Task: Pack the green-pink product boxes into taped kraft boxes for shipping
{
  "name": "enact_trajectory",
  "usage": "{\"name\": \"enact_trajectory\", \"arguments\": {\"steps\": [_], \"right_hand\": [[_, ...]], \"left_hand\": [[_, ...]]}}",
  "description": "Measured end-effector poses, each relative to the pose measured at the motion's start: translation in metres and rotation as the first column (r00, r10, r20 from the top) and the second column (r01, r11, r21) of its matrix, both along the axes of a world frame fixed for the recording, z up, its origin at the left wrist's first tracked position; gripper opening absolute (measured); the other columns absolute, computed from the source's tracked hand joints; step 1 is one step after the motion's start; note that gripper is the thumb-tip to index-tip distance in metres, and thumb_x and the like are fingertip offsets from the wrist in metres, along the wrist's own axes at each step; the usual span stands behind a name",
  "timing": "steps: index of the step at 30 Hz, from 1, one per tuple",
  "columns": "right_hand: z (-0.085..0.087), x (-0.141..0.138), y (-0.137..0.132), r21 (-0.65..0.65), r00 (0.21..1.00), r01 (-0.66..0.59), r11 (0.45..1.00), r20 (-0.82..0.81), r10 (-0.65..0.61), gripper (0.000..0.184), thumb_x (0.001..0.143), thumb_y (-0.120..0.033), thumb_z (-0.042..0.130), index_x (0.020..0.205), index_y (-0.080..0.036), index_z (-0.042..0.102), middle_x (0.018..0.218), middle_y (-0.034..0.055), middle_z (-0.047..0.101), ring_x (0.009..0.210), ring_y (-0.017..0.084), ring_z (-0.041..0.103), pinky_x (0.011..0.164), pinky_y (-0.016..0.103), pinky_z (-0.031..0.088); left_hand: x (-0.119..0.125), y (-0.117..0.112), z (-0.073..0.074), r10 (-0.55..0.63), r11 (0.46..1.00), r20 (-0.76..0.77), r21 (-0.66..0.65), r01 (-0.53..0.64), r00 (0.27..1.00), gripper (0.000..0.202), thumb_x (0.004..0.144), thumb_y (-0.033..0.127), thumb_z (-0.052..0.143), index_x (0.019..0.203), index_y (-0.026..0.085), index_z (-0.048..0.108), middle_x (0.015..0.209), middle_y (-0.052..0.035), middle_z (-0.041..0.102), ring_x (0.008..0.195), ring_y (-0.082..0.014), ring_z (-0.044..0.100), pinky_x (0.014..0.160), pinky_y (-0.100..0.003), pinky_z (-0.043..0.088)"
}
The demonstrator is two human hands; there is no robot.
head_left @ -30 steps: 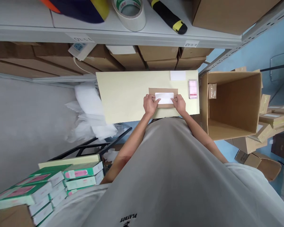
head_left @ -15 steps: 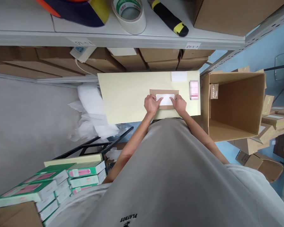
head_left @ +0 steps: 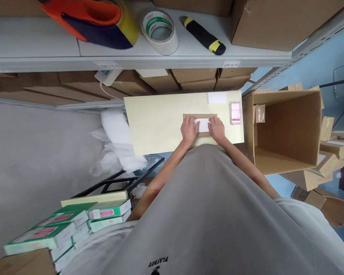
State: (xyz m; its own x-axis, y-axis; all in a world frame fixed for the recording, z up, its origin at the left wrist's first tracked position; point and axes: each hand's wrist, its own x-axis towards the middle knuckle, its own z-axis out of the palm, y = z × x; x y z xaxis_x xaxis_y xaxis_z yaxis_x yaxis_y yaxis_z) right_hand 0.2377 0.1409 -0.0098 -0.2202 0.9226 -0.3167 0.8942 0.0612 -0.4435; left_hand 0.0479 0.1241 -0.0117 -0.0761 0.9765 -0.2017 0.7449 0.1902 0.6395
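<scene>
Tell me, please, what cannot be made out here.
Head view: ends of white rectangular paper slip, partly hidden by left hand and right hand.
Head view: print on pink-and-white rectangular pack, blurred.
Head view: top of orange-navy-yellow plastic object, cut by upper edge.

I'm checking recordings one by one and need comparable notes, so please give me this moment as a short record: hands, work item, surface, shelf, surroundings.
Left hand: at the left end of the white slip; pressing or pinching, cannot tell
Right hand: at the slip's right end; likewise unclear
Work item: white slip over a brown cardboard piece
Surface: pale yellow tabletop, with a white sheet and a pink-and-white item
Shelf: tape roll, black-and-yellow tool
Right side: open cardboard box
Lower left: green-and-white boxes
</scene>
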Motion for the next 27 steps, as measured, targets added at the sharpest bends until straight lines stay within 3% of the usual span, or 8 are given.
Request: {"name": "enact_trajectory", "arguments": {"steps": [3, 6, 9, 15, 22, 27], "right_hand": [[0.001, -0.005, -0.007, 0.038, 0.971, -0.22, 0.975, -0.081, 0.223, 0.063, 0.114, -0.029, 0.036, 0.172, -0.009, 0.05, 0.178, 0.0226, 0.051, 0.171, 0.038, 0.039, 0.14, 0.061, 0.031], [-0.001, -0.003, -0.013, -0.009, 0.944, -0.318, 0.948, -0.099, 0.315, 0.075, 0.112, -0.032, 0.034, 0.182, -0.007, 0.033, 0.188, 0.0168, 0.038, 0.181, 0.032, 0.021, 0.149, 0.058, 0.015], [-0.002, -0.001, -0.014, -0.044, 0.945, -0.318, 0.947, -0.096, 0.313, 0.076, 0.115, -0.04, 0.03, 0.185, -0.01, 0.029, 0.192, 0.0125, 0.031, 0.183, 0.029, 0.013, 0.15, 0.056, 0.009], [-0.001, 0.001, -0.014, -0.041, 0.969, -0.238, 0.97, -0.074, 0.234, 0.075, 0.12, -0.046, 0.025, 0.186, -0.01, 0.027, 0.195, 0.0114, 0.019, 0.183, 0.028, 0.012, 0.15, 0.054, 0.007], [0.002, 0.009, -0.02, -0.002, 0.996, -0.093, 0.996, 0.011, 0.093, 0.067, 0.121, -0.041, 0.029, 0.185, -0.022, 0.033, 0.196, 0.0102, 0.015, 0.184, 0.032, 0.005, 0.147, 0.068, 0.008], [0.005, 0.014, -0.032, -0.024, 0.982, -0.19, 0.981, -0.001, 0.19, 0.066, 0.119, -0.041, 0.038, 0.182, -0.024, 0.04, 0.195, 0.0084, 0.02, 0.184, 0.033, 0.007, 0.148, 0.067, 0.008]], "left_hand": [[0.011, -0.012, -0.002, -0.324, 0.944, 0.049, 0.082, 0.319, 0.945, 0.061, 0.115, 0.039, 0.039, 0.17, 0.016, 0.054, 0.176, -0.02, 0.054, 0.169, -0.0352, 0.045, 0.139, -0.055, 0.035], [0.012, -0.021, -0.012, -0.428, 0.904, 0.066, 0.033, 0.427, 0.901, 0.072, 0.115, 0.041, 0.034, 0.181, 0.014, 0.037, 0.19, -0.0142, 0.035, 0.181, -0.0307, 0.022, 0.149, -0.054, 0.014], [0.007, -0.024, -0.022, -0.42, 0.906, 0.054, -0.029, 0.422, 0.906, 0.079, 0.115, 0.052, 0.034, 0.185, 0.015, 0.029, 0.193, -0.012, 0.027, 0.183, -0.0293, 0.015, 0.151, -0.054, 0.004], [-0.003, -0.021, -0.029, -0.345, 0.937, 0.025, -0.052, 0.345, 0.938, 0.086, 0.115, 0.061, 0.035, 0.185, 0.013, 0.027, 0.194, -0.0128, 0.019, 0.183, -0.0299, 0.009, 0.151, -0.054, 0.001], [-0.015, -0.035, -0.026, -0.269, 0.962, 0.012, -0.056, 0.269, 0.963, 0.078, 0.116, 0.055, 0.033, 0.186, 0.021, 0.029, 0.194, -0.0087, 0.019, 0.183, -0.0324, 0.003, 0.149, -0.063, -0.005], [-0.027, -0.05, -0.022, -0.323, 0.944, 0.007, -0.074, 0.323, 0.946, 0.075, 0.115, 0.055, 0.035, 0.184, 0.025, 0.036, 0.194, -0.0075, 0.023, 0.183, -0.0343, 0.004, 0.148, -0.065, 0.0]]}}
